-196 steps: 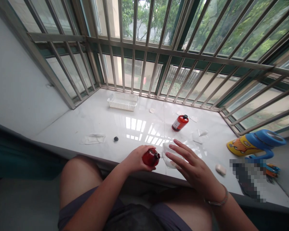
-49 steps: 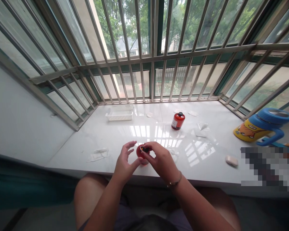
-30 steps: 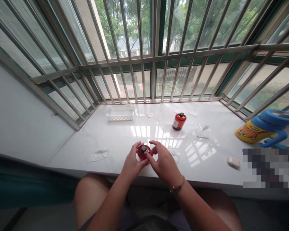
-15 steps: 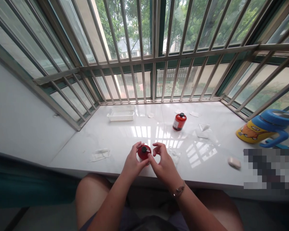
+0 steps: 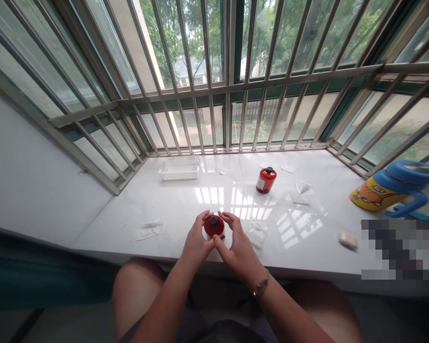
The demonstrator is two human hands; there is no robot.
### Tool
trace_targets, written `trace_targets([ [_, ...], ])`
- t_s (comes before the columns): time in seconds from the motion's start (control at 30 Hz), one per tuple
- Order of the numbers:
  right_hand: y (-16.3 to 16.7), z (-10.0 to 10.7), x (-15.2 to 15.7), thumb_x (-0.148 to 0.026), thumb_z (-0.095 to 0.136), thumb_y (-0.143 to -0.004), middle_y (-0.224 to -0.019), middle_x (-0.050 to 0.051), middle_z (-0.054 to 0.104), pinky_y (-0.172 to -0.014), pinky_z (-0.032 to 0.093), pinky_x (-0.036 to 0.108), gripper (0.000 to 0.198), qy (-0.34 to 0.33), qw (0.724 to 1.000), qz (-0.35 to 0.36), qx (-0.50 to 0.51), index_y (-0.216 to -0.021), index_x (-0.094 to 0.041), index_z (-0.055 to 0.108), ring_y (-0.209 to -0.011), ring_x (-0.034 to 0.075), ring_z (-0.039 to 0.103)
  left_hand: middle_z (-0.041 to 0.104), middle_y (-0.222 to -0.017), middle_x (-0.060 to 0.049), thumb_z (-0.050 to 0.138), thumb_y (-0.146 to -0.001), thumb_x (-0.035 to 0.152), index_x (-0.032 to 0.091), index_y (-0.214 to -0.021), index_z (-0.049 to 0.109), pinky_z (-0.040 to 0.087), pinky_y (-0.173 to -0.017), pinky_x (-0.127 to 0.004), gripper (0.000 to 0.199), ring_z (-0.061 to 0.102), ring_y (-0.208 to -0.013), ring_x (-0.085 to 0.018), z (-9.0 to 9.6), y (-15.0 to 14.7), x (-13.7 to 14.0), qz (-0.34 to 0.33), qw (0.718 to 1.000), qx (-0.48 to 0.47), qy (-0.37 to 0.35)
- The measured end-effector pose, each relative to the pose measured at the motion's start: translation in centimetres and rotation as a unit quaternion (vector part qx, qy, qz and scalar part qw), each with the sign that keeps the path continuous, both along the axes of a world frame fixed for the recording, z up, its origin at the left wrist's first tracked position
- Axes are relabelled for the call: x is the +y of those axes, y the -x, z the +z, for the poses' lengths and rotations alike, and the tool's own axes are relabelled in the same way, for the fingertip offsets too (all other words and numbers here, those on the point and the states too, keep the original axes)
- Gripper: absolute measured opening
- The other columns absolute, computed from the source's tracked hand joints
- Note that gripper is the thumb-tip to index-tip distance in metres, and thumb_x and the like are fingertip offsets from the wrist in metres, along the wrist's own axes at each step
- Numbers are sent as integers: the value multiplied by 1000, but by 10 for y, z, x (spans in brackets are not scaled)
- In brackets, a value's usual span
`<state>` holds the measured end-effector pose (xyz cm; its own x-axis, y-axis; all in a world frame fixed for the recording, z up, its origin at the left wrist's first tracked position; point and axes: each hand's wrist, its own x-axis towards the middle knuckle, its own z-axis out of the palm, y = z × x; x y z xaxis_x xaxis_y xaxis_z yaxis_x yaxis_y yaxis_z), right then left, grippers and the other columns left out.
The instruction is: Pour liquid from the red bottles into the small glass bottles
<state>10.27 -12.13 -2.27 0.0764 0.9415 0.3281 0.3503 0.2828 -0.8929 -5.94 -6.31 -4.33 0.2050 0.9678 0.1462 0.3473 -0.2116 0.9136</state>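
Two red bottles. One, a round translucent red bottle (image 5: pixel 209 230) with a black plastic cap (image 5: pixel 213 221), is upright near the front edge of the glossy white surface (image 5: pixel 121 209). Left grip (image 5: pixel 196 242) closed around it; right grip (image 5: pixel 240 244) curved about its other side, thumb in front, can't tell if holding. Second, a matching red bottle with a white label (image 5: pixel 268 183), stands farther back, also capped; label print too small to read. One white perforated plastic basket (image 5: pixel 180 175), one blue-and-yellow drinking bottle (image 5: pixel 382 188) with a cartoon figure. One clear plastic container (image 5: pixel 256 231) just beside the right grip. Versus 1.6 s ago: cap was in the right fingers, off the neck; now on, fingers off it.
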Motion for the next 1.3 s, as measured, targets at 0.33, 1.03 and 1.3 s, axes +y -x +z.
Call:
trace_targets([
  [0.33,2,4,7,-28,65,-98,-138,13,69,-115,54,54,51,-3,999,-41,2,-145,-26,46,-134,29,66,66,-149,-11,88,-77,25,28,-148,51,48,-121,-53,80,63,-139,-31,1,3,-3,13,1000,10,-12],
  [1.03,7,2,34,-16,77,-91,-121,7,75,-100,60,50,45,-59,995,-9,-83,-133,-28,64,-114,29,70,70,-138,-10,86,-72,19,26,-137,59,54,-111,-53,70,69,-126,-32,-6,0,-8,62,997,13,-43],
  [1.3,6,-1,28,-19,63,-105,-130,9,76,-100,60,49,26,-171,973,17,-156,-129,-26,71,-115,27,69,71,-137,-9,79,-80,18,27,-134,62,54,-113,-50,57,69,-126,-29,-8,1,-8,48,996,4,-73],
])
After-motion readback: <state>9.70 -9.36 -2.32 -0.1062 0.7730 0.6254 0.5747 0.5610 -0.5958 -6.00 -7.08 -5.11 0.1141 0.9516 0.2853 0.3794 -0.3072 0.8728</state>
